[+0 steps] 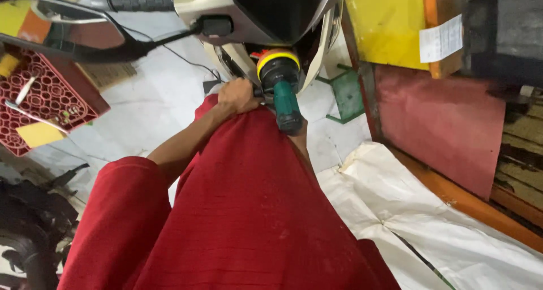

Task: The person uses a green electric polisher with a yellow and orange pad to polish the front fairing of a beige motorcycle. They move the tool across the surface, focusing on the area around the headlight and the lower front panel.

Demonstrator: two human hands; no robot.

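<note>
Matt green plastic polisher (pixel 287 100); glossy cream scooter panel (pixel 195 4)

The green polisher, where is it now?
Head view, centre top: the green polisher is against the scooter's cream body, beside the left hand, above the red garment.

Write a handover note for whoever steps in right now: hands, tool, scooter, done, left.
Left hand: closed on the side handle of the green polisher.
Right hand: hidden behind the polisher body and the red shirt; grip cannot be confirmed.
Polisher: head up, its yellow-rimmed pad against the cream front panel of the scooter, just below the handlebar.
Around: green stool on the floor beside the scooter, red crate with small tools to the left, white sheet on the floor to the right.
Done: cannot tell how much panel is polished.
Left: probably the rest of the panel; check finish first.
</note>
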